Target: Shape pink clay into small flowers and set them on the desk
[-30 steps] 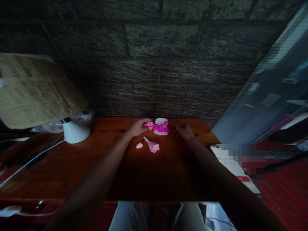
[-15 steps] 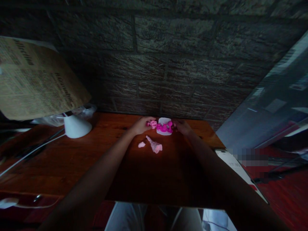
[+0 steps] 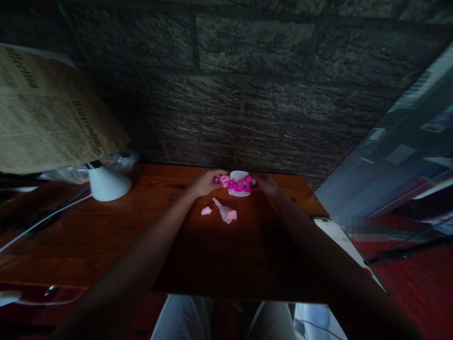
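My left hand (image 3: 205,183) is closed around the left side of a pink rose-shaped flower (image 3: 224,181). Right beside the flower stands a small white piece (image 3: 239,175) with a row of magenta lumpy blossoms (image 3: 240,184) across its front. At the row's right end, the fingers of my right hand (image 3: 268,184) are curled; a pinkish bit shows at their tips, too dark to name. On the wood closer to me lie a pale pink cone-shaped piece (image 3: 223,210), wrinkled like clay or crumpled paper, and a small pale pink lump (image 3: 206,210).
Both hands work at the back of a wooden table (image 3: 148,208), close to a brick wall (image 3: 219,108). A lamp with a newspaper-print shade (image 3: 60,113) and white base (image 3: 109,183) stands left, its cord trailing. A phone (image 3: 348,250) lies at the right edge.
The whole view has shifted slightly, moving everything a little left and up. Both hands keep nearly the same place around the flower and the magenta blossoms.
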The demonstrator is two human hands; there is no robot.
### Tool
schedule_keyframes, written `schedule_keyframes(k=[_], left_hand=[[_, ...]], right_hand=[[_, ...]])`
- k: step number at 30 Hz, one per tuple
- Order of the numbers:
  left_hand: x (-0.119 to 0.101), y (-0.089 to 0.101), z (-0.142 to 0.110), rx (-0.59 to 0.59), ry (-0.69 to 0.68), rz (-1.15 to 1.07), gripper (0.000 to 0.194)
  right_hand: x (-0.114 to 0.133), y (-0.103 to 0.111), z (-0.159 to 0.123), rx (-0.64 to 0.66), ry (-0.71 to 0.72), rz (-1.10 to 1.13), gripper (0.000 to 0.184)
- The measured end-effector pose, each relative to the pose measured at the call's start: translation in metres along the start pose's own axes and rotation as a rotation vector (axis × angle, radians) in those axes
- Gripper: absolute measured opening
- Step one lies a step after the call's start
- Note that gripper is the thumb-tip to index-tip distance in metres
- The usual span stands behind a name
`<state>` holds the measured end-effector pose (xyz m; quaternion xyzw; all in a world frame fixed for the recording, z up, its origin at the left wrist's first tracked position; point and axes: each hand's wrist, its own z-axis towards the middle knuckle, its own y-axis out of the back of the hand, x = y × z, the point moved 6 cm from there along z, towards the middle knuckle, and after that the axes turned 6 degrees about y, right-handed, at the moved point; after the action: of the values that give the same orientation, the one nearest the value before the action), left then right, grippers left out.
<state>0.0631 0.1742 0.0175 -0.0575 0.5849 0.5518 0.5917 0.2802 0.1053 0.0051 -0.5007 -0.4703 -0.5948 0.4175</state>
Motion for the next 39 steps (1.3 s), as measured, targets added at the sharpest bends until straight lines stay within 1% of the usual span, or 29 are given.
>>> schedule_keyframes(k=[5,10,15,18,20,23,25,28,30,32,33,34,37,39], left_hand=[[0.001,-0.001,0.001,-0.007,-0.027,0.014,0.043],[0.001,-0.002,0.001,0.013,-0.036,0.008,0.044],[0.0,0.001,-0.001,0.027,0.025,-0.02,0.051],[-0.003,0.007,-0.003,0.021,0.069,-0.027,0.053],[-0.008,0.016,-0.004,-0.025,0.068,-0.008,0.051],[-0.018,0.038,-0.008,-0.16,0.036,0.016,0.044],[-0.022,0.056,-0.014,-0.24,0.016,0.004,0.04],[-0.021,0.077,-0.032,-0.303,0.016,0.032,0.035],[-0.016,0.088,-0.049,-0.365,0.024,0.054,0.031],[-0.007,0.093,-0.068,-0.455,0.059,0.051,0.031],[-0.003,0.093,-0.075,-0.494,0.083,0.049,0.034],[0.002,0.089,-0.08,-0.49,0.109,0.044,0.041],[0.014,0.066,-0.08,-0.361,0.181,0.037,0.075],[0.019,0.051,-0.072,-0.28,0.184,0.027,0.087]], right_hand=[[-0.002,0.001,0.001,0.005,-0.005,0.022,0.023],[-0.002,0.004,0.0,-0.027,-0.004,0.058,0.024],[-0.003,0.009,-0.005,-0.116,-0.01,0.11,0.022],[-0.002,0.018,-0.014,-0.193,-0.006,0.138,0.021],[0.001,0.026,-0.023,-0.249,0.006,0.162,0.027],[0.012,0.042,-0.039,-0.337,0.057,0.237,0.039],[0.02,0.049,-0.048,-0.366,0.119,0.303,0.038],[0.027,0.05,-0.058,-0.338,0.189,0.408,0.03],[0.025,0.047,-0.062,-0.303,0.184,0.467,0.029],[0.021,0.042,-0.065,-0.273,0.155,0.495,0.027],[0.019,0.039,-0.066,-0.257,0.137,0.496,0.026],[0.017,0.036,-0.066,-0.237,0.118,0.493,0.025],[0.01,0.026,-0.067,-0.193,0.053,0.482,0.023],[0.004,0.021,-0.067,-0.199,0.012,0.485,0.022]])
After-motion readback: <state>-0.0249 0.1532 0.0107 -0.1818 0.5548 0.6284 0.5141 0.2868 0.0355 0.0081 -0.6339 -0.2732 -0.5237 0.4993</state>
